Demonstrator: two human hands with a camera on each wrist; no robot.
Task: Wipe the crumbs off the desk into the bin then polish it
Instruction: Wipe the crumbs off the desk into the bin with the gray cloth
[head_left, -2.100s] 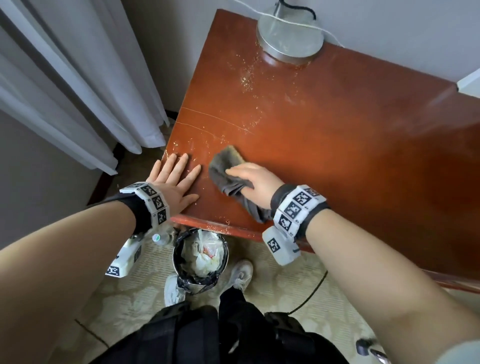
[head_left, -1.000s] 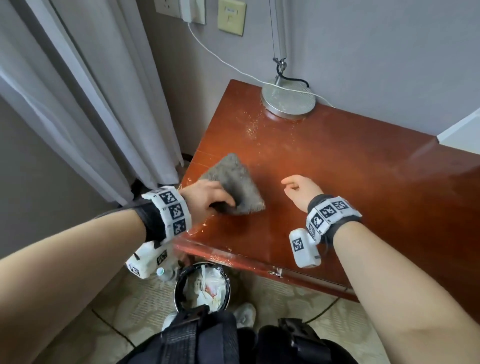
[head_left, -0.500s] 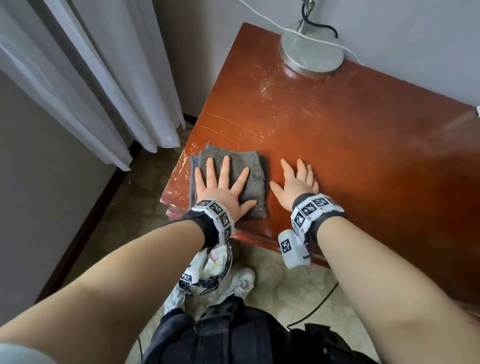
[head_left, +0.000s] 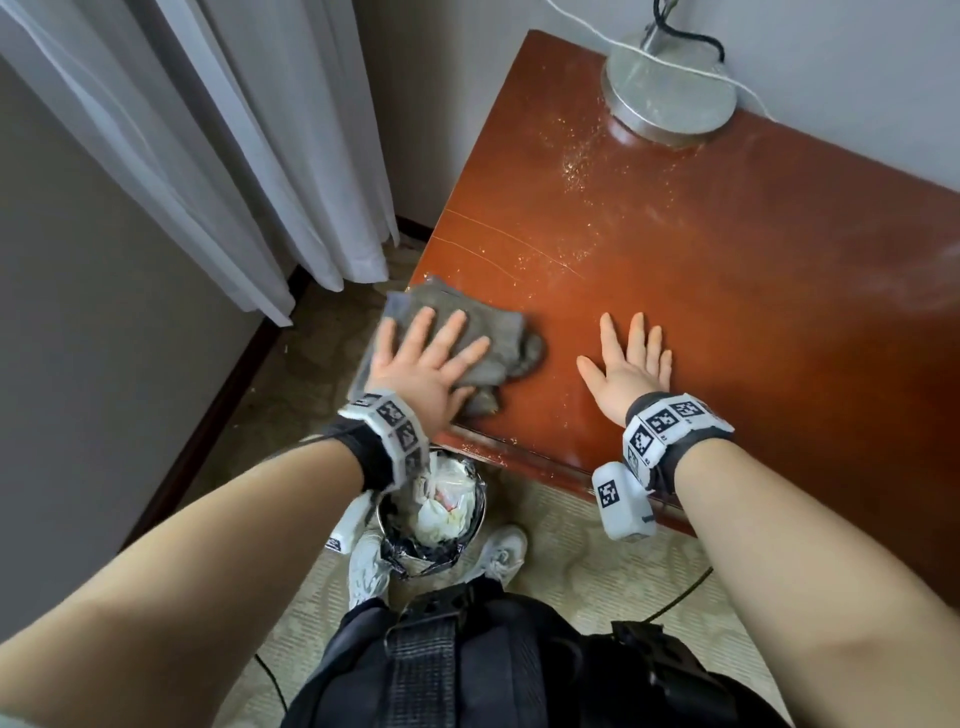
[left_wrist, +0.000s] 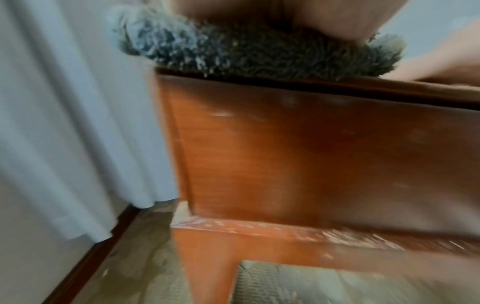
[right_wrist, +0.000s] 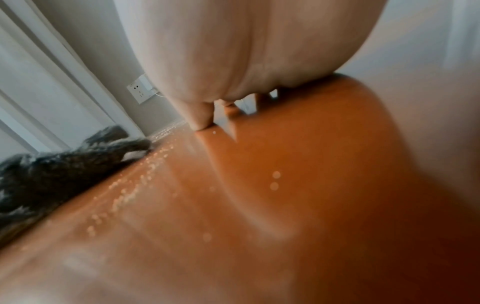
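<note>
A grey cloth (head_left: 493, 343) lies bunched at the near left corner of the reddish wooden desk (head_left: 727, 291), partly hanging over the left edge. My left hand (head_left: 423, 364) presses flat on the cloth with straight, spread fingers. My right hand (head_left: 626, 369) lies flat on the bare wood to the right, holding nothing. Crumbs (head_left: 576, 166) are scattered near the lamp base and along the front edge (head_left: 483, 449). The bin (head_left: 434, 512), lined with a black bag and holding white rubbish, stands on the floor below the corner. The cloth (left_wrist: 259, 53) sits on the desk edge in the left wrist view; cloth (right_wrist: 59, 166) and crumbs (right_wrist: 145, 176) show in the right wrist view.
A round metal lamp base (head_left: 670, 93) with a white cable stands at the desk's back. White curtains (head_left: 218, 145) hang to the left. My shoes (head_left: 498, 558) flank the bin on the patterned carpet. A wall socket (right_wrist: 141, 90) shows behind the desk.
The cloth passed from my right hand to my left. My left hand has since slid it left so it overhangs the desk corner and bunches; my right hand stays flat on the wood.
</note>
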